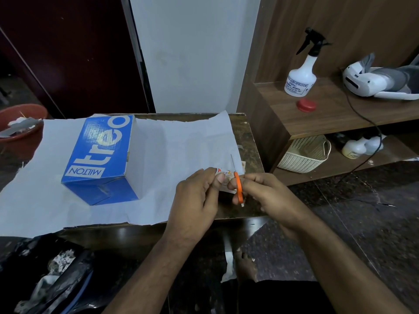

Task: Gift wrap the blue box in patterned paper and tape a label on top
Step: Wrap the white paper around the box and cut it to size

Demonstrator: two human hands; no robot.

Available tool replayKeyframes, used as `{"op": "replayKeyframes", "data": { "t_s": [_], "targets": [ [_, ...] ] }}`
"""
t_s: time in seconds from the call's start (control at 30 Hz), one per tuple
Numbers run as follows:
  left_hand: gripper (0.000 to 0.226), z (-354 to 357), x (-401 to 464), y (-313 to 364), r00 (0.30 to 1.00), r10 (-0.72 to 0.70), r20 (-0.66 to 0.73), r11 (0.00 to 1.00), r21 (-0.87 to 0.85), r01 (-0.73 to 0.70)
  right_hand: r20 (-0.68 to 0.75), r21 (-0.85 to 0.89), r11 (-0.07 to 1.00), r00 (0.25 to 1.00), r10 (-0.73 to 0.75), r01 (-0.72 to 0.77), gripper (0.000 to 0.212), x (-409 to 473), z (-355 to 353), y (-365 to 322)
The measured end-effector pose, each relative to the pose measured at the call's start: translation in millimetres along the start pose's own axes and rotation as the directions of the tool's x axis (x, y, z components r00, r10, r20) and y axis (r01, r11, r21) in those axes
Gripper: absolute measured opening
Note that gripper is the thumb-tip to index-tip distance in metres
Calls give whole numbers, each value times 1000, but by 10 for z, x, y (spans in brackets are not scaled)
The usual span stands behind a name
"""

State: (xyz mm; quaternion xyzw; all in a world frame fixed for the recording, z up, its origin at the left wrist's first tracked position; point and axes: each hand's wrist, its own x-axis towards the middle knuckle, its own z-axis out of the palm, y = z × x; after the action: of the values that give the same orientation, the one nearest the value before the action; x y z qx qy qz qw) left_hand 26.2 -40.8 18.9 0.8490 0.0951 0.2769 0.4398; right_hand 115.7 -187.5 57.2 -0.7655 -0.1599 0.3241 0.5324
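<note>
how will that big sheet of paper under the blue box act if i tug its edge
The paper sheet looks thin and floppy: it drapes past the table edge and shows soft wrinkles, so it would likely bend rather than slide flat. The blue box sits on it, so a tug would probably drag or pivot the box, or tear the sheet.

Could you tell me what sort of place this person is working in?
Probably a room at home, not a workshop: a wooden shelf holds a spray bottle and a headset, a plastic basket sits below, and the work is done on a low table.
</note>
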Motion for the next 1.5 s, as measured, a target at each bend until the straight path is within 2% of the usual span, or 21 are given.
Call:
{"op": "replayKeyframes", "data": {
  "t_s": [0.07,0.3,0.5,0.63,0.8,1.0,1.2,1.5],
  "targets": [
    [41,-10,4,14,1000,13,5,1000,7,-13,-5,-19,1000,1000,-2,2,27,9,23,4],
    [36,-12,-9,8,1000,26,-6,999,34,-26,-9,-18,1000,1000,5,-5,28,12,13,-24],
    [46,-31,-9,50,999,46,-19,999,18,-46,-31,-16,1000,999,21,-22,26,8,44,-18],
    [38,-42,-16,36,999,32,-34,999,0,-32,-36,-22,999,998,42,-43,30,-30,51,-70],
    [33,-26,-42,35,1000,0,19,1000,-24,1,-41,-28,999,999,17,-18,30,-45,13,-82],
    [36,-25,-39,33,1000,-8,22,1000,-28,9,-58,-25,999,998,31,-32,28,-14,37,-28],
    [39,-36,-32,72,1000,29,5,999,-21,-29,-84,-13,997,994,76,-78,31,-27,46,-74],
    [42,-55,-18,70,998,58,-6,998,-20,-59,-99,13,999,994,43,-41,27,-14,92,-52]
  ]
}}
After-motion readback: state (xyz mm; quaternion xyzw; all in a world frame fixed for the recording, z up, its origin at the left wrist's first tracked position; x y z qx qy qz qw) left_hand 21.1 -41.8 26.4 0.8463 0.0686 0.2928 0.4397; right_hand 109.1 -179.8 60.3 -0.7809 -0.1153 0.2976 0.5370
